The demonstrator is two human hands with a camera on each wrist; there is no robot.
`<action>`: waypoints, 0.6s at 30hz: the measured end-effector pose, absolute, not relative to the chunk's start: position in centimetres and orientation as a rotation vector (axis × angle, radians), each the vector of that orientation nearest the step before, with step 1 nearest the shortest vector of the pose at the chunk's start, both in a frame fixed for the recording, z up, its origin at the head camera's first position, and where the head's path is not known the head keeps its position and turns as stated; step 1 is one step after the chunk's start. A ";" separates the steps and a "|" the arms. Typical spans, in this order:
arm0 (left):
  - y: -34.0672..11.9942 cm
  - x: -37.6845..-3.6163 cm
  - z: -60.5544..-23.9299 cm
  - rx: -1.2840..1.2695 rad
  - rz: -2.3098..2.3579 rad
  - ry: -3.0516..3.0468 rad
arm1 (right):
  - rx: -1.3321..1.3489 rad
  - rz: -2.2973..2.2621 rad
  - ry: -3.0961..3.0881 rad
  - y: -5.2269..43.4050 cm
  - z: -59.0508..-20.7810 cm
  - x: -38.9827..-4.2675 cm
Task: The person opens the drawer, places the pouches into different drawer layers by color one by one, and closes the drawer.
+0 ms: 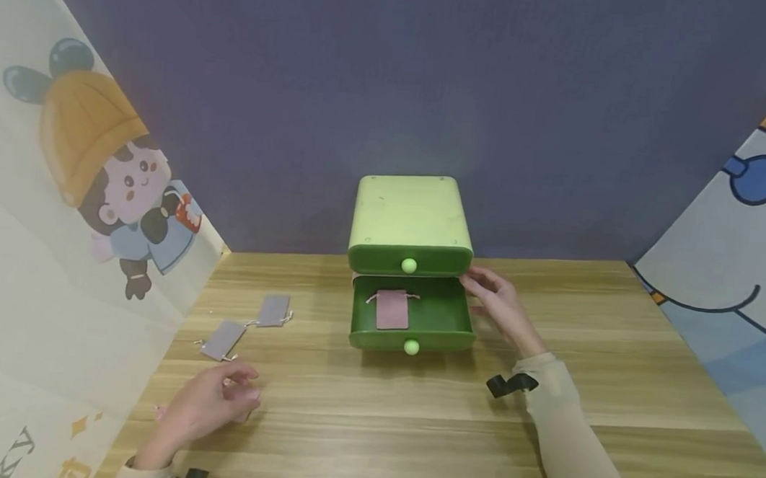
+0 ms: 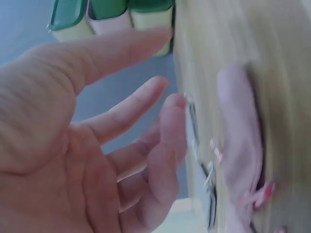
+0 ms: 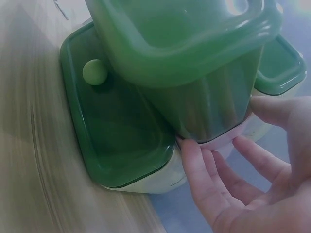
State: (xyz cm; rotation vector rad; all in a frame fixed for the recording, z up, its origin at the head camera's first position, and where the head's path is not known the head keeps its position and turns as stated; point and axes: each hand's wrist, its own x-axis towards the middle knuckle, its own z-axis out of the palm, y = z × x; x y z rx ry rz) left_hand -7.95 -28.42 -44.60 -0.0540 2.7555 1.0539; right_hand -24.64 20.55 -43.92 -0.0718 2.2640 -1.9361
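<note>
My left hand hovers low over the table at the left, fingers loosely bent and holding nothing. Close beside it lies a pink drawstring pouch, mostly hidden by the hand in the head view. Two grey drawstring pouches lie flat just beyond. A small drawer cabinet, pale green on top with dark green fronts, stands by the back wall. Its middle drawer is pulled out, with another pink pouch inside. My right hand touches the cabinet's right side with its fingertips, beside the pulled-out drawer.
The wooden table meets a dark blue back wall and printed side panels on the left and right. Under the open drawer, the lower drawer is in. Round pale green knobs stick out from the drawer fronts.
</note>
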 end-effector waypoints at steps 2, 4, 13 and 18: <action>-28.9 -7.9 -44.4 -0.014 0.984 2.783 | -0.068 -1.936 2.265 20.5 -43.9 -24.6; -29.3 -7.8 -44.3 0.003 0.929 2.798 | -0.066 -1.934 2.264 20.5 -44.0 -24.7; -30.1 -8.1 -44.3 0.139 0.830 2.767 | -0.042 -1.941 2.256 20.6 -44.0 -24.7; -30.2 -8.3 -44.8 0.143 0.857 2.719 | -0.052 -1.937 2.254 20.6 -44.0 -24.7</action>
